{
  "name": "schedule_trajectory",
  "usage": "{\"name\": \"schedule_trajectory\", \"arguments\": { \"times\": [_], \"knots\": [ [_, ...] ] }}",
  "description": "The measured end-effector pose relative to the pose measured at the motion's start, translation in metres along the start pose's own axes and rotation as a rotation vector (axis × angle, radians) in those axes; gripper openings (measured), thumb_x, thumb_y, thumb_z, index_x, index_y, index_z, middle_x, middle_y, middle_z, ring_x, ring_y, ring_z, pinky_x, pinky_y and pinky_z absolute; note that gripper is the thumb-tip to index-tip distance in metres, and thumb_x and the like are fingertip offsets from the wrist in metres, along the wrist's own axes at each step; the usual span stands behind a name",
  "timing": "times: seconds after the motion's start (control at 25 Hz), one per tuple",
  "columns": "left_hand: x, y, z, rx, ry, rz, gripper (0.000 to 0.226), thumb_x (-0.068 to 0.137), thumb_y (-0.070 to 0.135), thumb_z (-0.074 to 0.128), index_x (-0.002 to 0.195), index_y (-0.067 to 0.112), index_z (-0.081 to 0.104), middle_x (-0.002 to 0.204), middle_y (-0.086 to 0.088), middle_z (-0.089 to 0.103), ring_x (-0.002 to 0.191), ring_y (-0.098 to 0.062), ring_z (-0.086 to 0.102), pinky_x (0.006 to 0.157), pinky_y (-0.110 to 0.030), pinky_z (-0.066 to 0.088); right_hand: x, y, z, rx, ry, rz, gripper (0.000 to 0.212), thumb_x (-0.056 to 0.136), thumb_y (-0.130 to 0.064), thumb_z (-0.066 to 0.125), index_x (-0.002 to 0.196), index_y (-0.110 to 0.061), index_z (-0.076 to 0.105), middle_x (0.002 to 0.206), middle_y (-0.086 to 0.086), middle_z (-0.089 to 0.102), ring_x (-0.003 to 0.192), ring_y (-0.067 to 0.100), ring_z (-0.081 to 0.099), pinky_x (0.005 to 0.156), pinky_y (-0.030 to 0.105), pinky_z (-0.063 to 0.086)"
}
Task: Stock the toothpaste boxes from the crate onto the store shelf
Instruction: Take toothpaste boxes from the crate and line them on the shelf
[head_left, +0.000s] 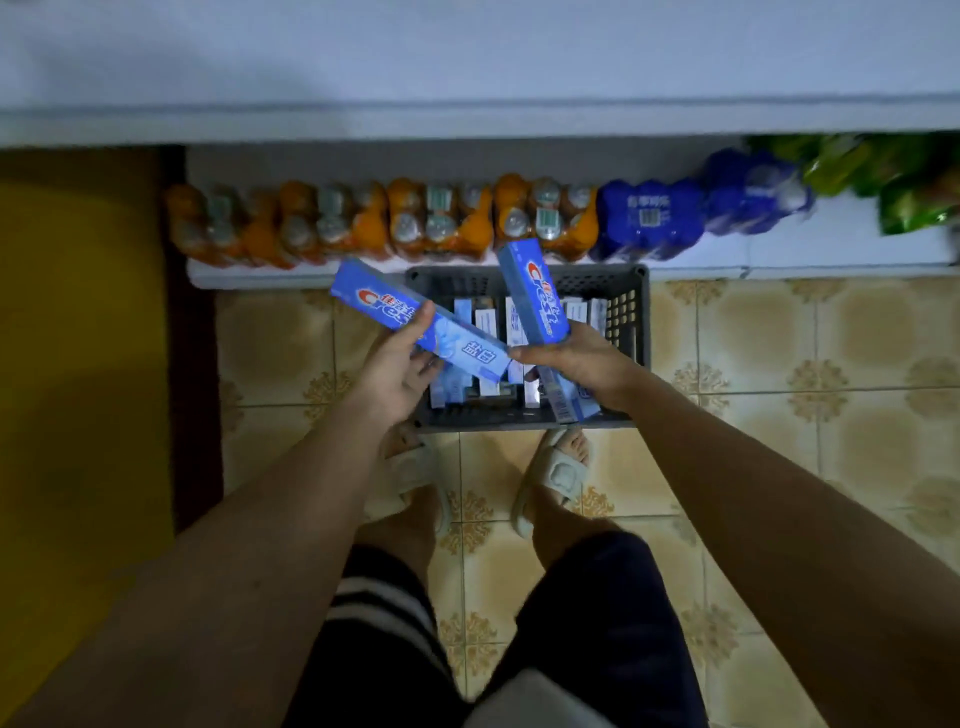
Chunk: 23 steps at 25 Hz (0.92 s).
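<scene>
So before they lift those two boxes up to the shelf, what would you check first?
1. Left hand grips its blue cardboard toothpaste box: ok, thumb curled over it.
2. Right hand grips the second blue toothpaste box: ok.
3. The two held boxes apart from each other: cannot tell, their near ends look very close.
4. Both boxes lifted above the dark grey plastic crate: ok.
5. Free space on the white store shelf above: ok, the visible part is bare.
6. Footing: ok, both pale sandals flat on the tiled floor behind the crate.
</scene>
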<state>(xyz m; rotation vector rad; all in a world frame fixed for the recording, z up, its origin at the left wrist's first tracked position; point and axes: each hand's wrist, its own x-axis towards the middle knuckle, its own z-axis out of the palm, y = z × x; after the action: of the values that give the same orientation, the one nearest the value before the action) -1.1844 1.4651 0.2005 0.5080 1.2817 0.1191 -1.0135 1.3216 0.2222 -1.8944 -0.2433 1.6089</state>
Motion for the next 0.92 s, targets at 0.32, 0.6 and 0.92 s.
{"name": "schedule_trajectory", "arguments": {
  "times": [0.32,0.6,0.92],
  "knots": [
    [-0.181,0.093,0.015,-0.164,-0.177,0.197,0.036,0.087,0.022,0.068,0.119,0.009,0.056,0.118,-0.015,0.067,0.104,-0.026,0.068,0.081,-0.037,0.060,-0.147,-0.124,0.008,0.051,0.116,-0.240,0.056,0.070,-0.024,0.086,0.116,-0.014,0.055,0.106,0.009,0.069,0.096,0.027,0.070,0.082,0.043,0.059],
    [-0.284,0.173,-0.012,-0.152,-0.195,0.409,0.059,0.091,0.060,0.049,0.121,0.010,0.059,0.119,-0.014,0.068,0.108,-0.027,0.067,0.085,-0.044,0.055,-0.237,-0.199,-0.028,-0.058,0.093,-0.436,0.044,0.071,-0.022,0.084,0.103,-0.020,0.054,0.105,0.008,0.069,0.096,0.027,0.069,0.082,0.043,0.059],
    [-0.356,0.208,0.018,1.195,-0.270,0.157,0.056,0.082,0.052,0.068,0.122,0.015,0.059,0.106,-0.009,0.074,0.097,-0.028,0.068,0.081,-0.037,0.055,-0.276,-0.245,-0.036,-0.161,-0.044,-0.511,0.034,0.081,-0.026,0.078,0.104,-0.017,0.054,0.106,0.015,0.069,0.097,0.033,0.068,0.084,0.045,0.057]
  ]
}}
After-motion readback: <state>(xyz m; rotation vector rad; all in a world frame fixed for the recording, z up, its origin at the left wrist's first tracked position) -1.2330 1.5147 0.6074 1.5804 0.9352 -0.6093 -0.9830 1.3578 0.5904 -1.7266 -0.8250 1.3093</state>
